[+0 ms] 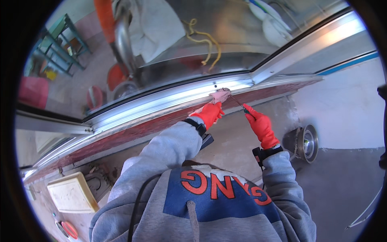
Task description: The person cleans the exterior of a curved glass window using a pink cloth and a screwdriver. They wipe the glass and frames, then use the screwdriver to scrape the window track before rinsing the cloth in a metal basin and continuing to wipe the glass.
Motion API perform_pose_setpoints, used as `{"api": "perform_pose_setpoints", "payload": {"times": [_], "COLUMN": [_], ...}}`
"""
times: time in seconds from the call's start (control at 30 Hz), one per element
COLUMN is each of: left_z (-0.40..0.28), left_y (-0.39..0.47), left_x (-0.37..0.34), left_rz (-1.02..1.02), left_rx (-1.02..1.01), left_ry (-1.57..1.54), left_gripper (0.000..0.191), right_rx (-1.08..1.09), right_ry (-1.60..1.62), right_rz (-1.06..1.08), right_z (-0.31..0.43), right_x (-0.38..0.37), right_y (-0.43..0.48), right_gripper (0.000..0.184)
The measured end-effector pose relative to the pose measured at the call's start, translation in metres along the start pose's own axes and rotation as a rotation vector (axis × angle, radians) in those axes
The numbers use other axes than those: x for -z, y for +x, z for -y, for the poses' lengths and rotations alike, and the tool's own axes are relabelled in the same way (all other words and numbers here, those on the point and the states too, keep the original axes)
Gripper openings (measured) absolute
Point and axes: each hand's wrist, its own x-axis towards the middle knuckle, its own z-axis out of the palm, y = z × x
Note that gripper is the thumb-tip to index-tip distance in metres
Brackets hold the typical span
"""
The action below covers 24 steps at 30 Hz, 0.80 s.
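Both my hands wear red rubber gloves. My left hand (210, 114) grips a pink cloth (221, 95), bunched against the lower rail of an aluminium window frame (169, 98). My right hand (260, 125) is closed around the dark green handle of a screwdriver-like tool (246, 111). Its thin metal shaft points up and left, and its tip meets the cloth or is hidden by it. Beneath the rail runs a dark red sill (154, 123).
Behind the glass are a yellow cord (208, 40), a white cloth (151, 30) and a green stool (57, 42). A round metal pot (309, 143) is at right, below the sill. A cream plastic tray or lid (71, 193) lies at lower left.
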Motion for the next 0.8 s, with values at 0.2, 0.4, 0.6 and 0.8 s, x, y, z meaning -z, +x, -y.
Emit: {"api": "perform_pose_setpoints", "payload": {"times": [0.2, 0.4, 0.6, 0.8], "left_z": [-0.051, -0.041, 0.049, 0.056], "left_y": [0.053, 0.071, -0.038, -0.145], "left_x": [-0.060, -0.078, 0.032, 0.125], "left_rz": [0.065, 0.115, -0.048, -0.323], "left_rx": [-0.282, -0.116, -0.211, -0.550], "left_ry": [0.193, 0.191, -0.107, -0.337], "left_gripper": [0.049, 0.049, 0.044, 0.037], "right_rx": [-0.125, -0.279, 0.209, 0.150], "right_ry": [-0.034, -0.003, 0.092, 0.560], "right_rz": [-0.105, -0.103, -0.043, 0.096], "right_z": [-0.046, -0.037, 0.047, 0.131], "right_x": [0.020, 0.009, -0.038, -0.075], "right_y": [0.013, 0.014, -0.041, -0.036], "right_gripper": [0.039, 0.041, 0.043, 0.050]}}
